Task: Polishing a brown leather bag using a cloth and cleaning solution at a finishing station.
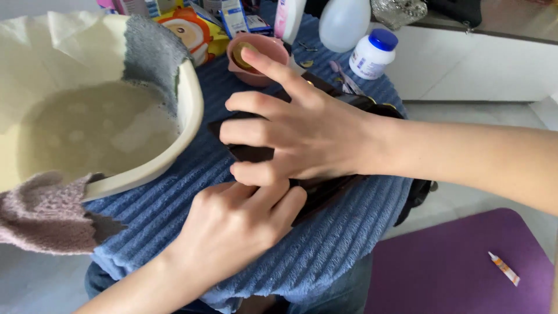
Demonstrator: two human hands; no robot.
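The dark brown flat leather-like item point(256, 152) lies in the centre of the frame on a blue ribbed towel point(325, 244) draped over the working surface. Most of the item is hidden beneath the two hands; only its left edge, a lower strip and a portion at upper right are visible, so its exact kind cannot be told.

Right hand point(302, 131): laid flat on top of the item, fingers spread and extended toward the left of the frame, pressing down rather than closing around anything. Left hand point(238, 227): positioned at the lower edge of the item, fingers curled with the tips tucked against or under that edge. Whether these fingertips pinch the material cannot be told.

Handling judgement: the item appears thin, light and flexible, moderately stiff in the plane, with a smooth surface that could slide on the towel. The exposed left edge and lower edge offer the best hold.

Surroundings: a cream plastic basin point(192, 99) of cloudy liquid sits at upper left, with a mauve knitted cloth point(46, 215) hanging over its rim. A pink small cup point(256, 58) and a white blue-capped bottle point(372, 55) stand at upper centre.
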